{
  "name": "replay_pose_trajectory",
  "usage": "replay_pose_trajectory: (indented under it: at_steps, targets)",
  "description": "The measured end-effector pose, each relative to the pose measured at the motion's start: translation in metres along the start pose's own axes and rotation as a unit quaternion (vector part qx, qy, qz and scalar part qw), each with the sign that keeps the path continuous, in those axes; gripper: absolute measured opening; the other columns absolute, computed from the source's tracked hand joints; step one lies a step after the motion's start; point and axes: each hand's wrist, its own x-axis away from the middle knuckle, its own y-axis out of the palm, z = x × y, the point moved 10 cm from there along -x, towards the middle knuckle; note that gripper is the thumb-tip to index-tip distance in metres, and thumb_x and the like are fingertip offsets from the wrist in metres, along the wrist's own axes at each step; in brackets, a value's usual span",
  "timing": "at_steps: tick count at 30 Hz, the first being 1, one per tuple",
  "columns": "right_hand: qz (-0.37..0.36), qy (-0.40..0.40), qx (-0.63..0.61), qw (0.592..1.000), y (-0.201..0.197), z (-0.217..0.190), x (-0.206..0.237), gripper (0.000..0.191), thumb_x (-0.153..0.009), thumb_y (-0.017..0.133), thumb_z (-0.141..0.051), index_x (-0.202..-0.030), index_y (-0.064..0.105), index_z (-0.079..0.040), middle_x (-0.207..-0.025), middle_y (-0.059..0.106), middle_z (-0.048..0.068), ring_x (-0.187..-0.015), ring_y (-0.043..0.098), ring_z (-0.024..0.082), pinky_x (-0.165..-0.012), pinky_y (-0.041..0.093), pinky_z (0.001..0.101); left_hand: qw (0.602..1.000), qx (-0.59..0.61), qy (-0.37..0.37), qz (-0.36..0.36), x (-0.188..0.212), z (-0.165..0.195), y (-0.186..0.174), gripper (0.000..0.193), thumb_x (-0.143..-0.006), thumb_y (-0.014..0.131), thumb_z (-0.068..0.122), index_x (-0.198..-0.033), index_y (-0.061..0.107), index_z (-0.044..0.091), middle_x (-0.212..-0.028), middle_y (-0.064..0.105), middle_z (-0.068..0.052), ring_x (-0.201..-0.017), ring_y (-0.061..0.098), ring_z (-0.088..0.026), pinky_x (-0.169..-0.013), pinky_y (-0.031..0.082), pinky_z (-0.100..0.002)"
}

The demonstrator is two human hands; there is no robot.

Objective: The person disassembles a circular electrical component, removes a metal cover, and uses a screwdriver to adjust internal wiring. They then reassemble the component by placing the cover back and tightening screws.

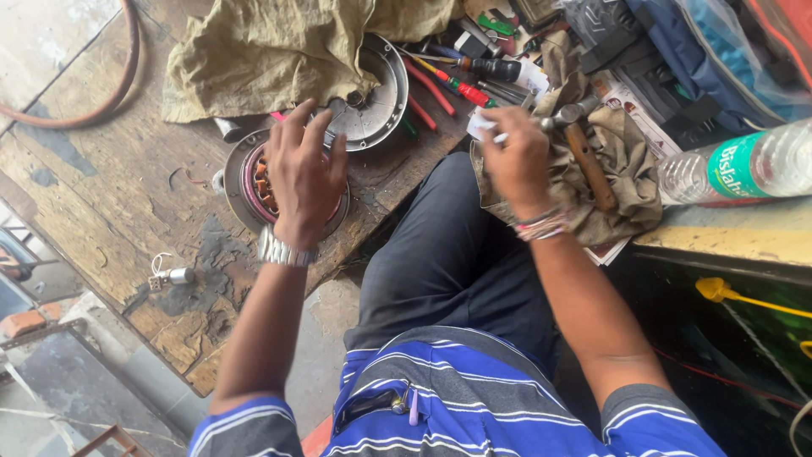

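We see the left hand (303,173) spread open, palm down on the round motor stator (254,182) lying on the wooden counter (110,186). Right of the stator, the right hand (518,161) pinches a thin white stick (501,137), just beside the hammer (584,148).

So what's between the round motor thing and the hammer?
In the head view, between the motor stator and the hammer come the worn table edge, the person's dark-trousered knee and the right hand.

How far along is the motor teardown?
Done: the metal end cover is off, lying behind the stator, whose copper windings are exposed. In hand: left hand rests on the stator; right hand holds a small white piece by the hammer. Left: cover not refitted.
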Motion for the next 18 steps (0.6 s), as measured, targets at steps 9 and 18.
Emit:
replay_pose_trajectory:
  at_steps: [9, 18]
  targets:
    - [-0.078, -0.065, -0.078, 0.992, 0.107, -0.065, 0.016, 0.016, -0.097, 0.072, -0.009, -0.113, 0.072, -0.005, -0.105, 0.074, 0.013, -0.088, 0.072, 0.026, -0.074, 0.058, 0.0349, 0.984, -0.031, -0.045, -0.17, -0.098, -0.058, 0.106, 0.018, -0.086, 0.073, 0.017, -0.083, 0.068, 0.0, -0.09, 0.07, -0.024, -0.077, 0.071, -0.039, -0.067, 0.058, -0.048]
    - [-0.025, -0.007, -0.076, 0.997, 0.1, -0.047, 0.01, 0.017, -0.1, 0.073, -0.008, -0.117, 0.069, -0.006, -0.106, 0.073, 0.01, -0.094, 0.074, 0.022, -0.081, 0.06, 0.0354, 0.986, -0.05, -0.149, -0.064, -0.136, -0.088, 0.113, 0.013, -0.084, 0.067, 0.016, -0.086, 0.077, 0.008, -0.086, 0.075, -0.019, -0.079, 0.073, -0.037, -0.067, 0.058, -0.048]
